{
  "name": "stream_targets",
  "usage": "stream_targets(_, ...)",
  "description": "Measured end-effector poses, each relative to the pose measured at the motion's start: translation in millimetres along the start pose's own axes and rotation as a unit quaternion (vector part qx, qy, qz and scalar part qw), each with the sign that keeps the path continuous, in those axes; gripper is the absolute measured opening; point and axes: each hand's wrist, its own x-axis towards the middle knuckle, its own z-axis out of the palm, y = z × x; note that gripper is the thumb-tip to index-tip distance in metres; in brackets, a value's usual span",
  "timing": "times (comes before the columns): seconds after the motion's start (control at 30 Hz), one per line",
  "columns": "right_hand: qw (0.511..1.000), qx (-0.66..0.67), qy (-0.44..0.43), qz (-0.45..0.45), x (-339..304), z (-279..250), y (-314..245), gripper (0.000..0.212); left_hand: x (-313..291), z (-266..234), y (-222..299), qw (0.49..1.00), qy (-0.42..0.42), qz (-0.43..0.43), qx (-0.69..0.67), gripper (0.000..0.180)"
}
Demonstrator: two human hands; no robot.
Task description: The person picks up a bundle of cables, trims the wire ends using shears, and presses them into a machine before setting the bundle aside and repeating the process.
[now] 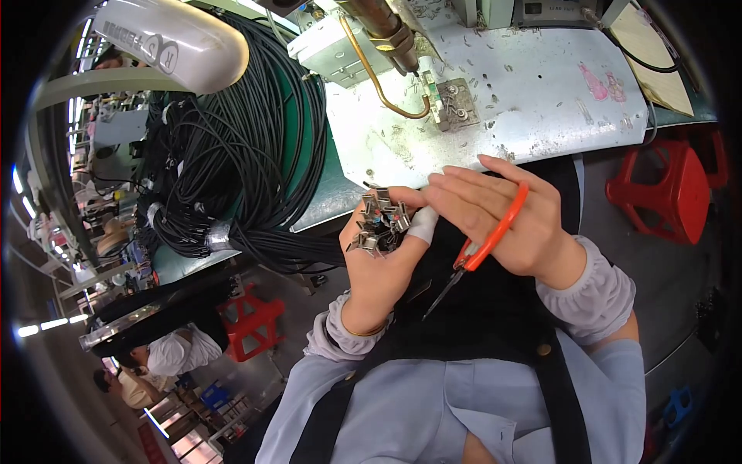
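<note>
My left hand (379, 274) is closed around a bundle of black cables with metal connectors (379, 224) on their ends, which stick up out of the grip. A white wrap covers its thumb tip. My right hand (502, 220) reaches across with fingers stretched nearly flat, their tips beside the left thumb and forefinger. Orange-handled scissors (495, 236) hang on this right hand, the handle lying across it and the dark, narrow blades pointing down toward my lap. How the fingers go through the handle is partly hidden.
Ahead stands a machine with a metal head (394, 42) and a bent copper tube, over a pale worktable (533, 116) littered with small metal bits. Coiled black cables (224, 139) heap at left. Red stools (665, 189) stand right and left. People sit at far left.
</note>
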Motion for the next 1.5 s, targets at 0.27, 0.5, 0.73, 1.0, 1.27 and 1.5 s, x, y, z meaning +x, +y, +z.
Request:
stream_targets(0.27, 0.999, -0.04, 0.022, -0.001, -7.8, 14.9, -0.7, 0.025, -0.3, -0.5, -6.7, 0.981, -0.02, 0.128, 0.142, 0.017)
stream_targets(0.5, 0.921, 0.297, -0.035, 0.249, -4.3, 8.9, -10.1, 0.015, 2.0, -2.6, 0.9, 0.992, -0.003, 0.08, 0.097, 0.016)
stream_targets(0.73, 0.826, 0.451, 0.028, 0.336, -5.6, 14.3, -15.5, 0.003, 0.2, -1.9, 8.7, 0.996, -0.024, 0.084, 0.021, 0.015)
stream_targets(1.0, 0.917, 0.211, -0.144, 0.307, -9.2, 8.2, -14.6, 0.022, -0.8, -6.2, 5.7, 0.997, -0.019, 0.078, -0.016, 0.014)
stream_targets(1.27, 0.929, 0.173, -0.108, 0.309, -13.8, 21.1, -18.5, 0.025, 1.1, 0.7, 11.8, 0.997, -0.024, 0.069, -0.017, 0.014)
stream_targets(1.5, 0.759, 0.425, -0.052, 0.49, -6.7, 16.0, -7.9, 0.017, 54.4, -2.6, 16.1, 0.975, -0.105, -0.126, -0.152, 0.01)
